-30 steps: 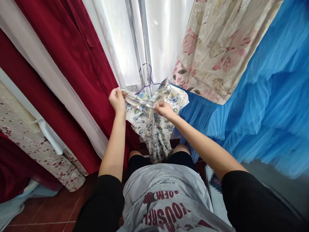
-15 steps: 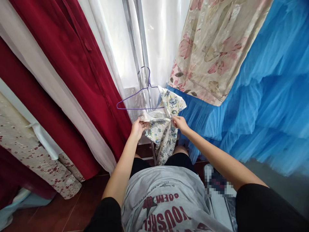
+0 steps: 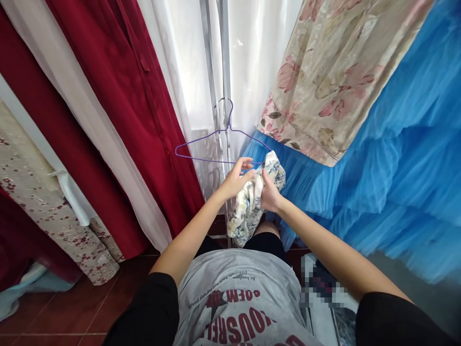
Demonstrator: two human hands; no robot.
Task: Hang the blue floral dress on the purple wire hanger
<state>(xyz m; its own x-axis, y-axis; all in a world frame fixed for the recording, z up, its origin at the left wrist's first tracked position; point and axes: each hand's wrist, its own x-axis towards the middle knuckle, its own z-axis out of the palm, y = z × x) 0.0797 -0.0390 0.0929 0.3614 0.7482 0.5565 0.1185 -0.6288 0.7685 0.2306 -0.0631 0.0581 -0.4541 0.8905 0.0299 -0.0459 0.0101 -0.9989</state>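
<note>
A purple wire hanger [image 3: 229, 126] hangs by its hook at a metal pole. Its left arm is bare. At its right end is a bunched white garment with blue and yellow flowers [image 3: 276, 175], whose lower part droops toward my knees. My right hand [image 3: 271, 194] is closed on this floral garment just below the hanger's right end. My left hand [image 3: 236, 180] is beside the garment near the hanger's bottom bar, its fingers stretched and apart from the thumb. Folds of cloth hide part of the hanger's right corner.
Dark red curtains [image 3: 108, 96] hang to the left, and white drapes [image 3: 252, 57] behind the metal pole [image 3: 226, 57]. To the right are a beige floral cloth [image 3: 324, 86] and a blue ruffled tulle garment [image 3: 396, 168]. Reddish floor tiles [image 3: 68, 312] show below.
My left hand has let go of the garment's left side and moved right. The garment has slid off the hanger's middle and is bunched at the right end in my right hand.
</note>
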